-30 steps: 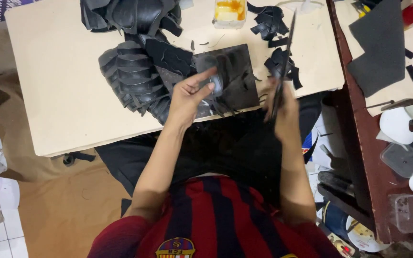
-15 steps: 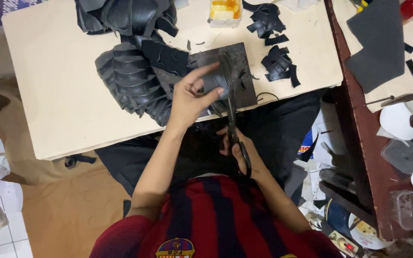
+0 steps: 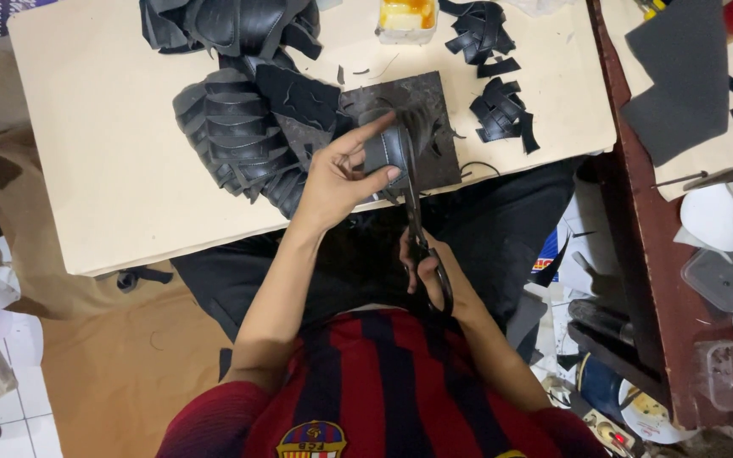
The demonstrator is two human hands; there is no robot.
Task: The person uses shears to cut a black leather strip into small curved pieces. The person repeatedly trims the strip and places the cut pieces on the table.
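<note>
Our left hand [image 3: 341, 174] pinches a black leather piece [image 3: 386, 153] over the table's [image 3: 86, 153] near edge. Our right hand [image 3: 434, 271], nearer us, grips scissors [image 3: 413, 212] whose blades point away, seemingly meeting the piece from below.

Colours and patterns: mostly black on pale beige.
Worktop [image 3: 112, 170], pale beige; leather piece [image 3: 388, 151], black with grey stitching; scissors [image 3: 422, 246], black; stacked leather parts [image 3: 231, 136], upper left, black; strips [image 3: 498, 119], black; glue pot [image 3: 405, 17], yellow-orange; foam sheet [image 3: 672, 76], upper right, dark grey; shirt [image 3: 383, 390], red and navy vertical stripes.
</note>
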